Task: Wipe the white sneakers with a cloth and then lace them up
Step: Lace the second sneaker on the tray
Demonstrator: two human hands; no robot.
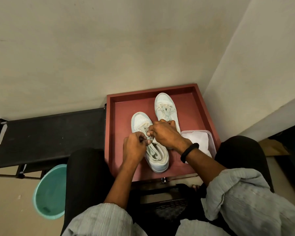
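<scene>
Currently lacing: left hand (134,147) and right hand (167,135) each pinch the lace (146,132), fingers clamped on it; near sneaker (158,161) lies toe 11 o'clock, heel 5, in tray (112,133); lace crossing sits between hands.

Everything's sitting in the tray (121,108)
Left sneaker (140,120) nearer, right sneaker (163,101) farther back; cloth (198,139) in a container (212,140) right of them.

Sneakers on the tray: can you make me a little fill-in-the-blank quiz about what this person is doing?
The near sneaker and far sneaker stand on a ____ tray.
The left hand and right hand pinch the near sneaker's ____.
A ____ band circles the right wrist.
Missing: red; laces; black.
</scene>
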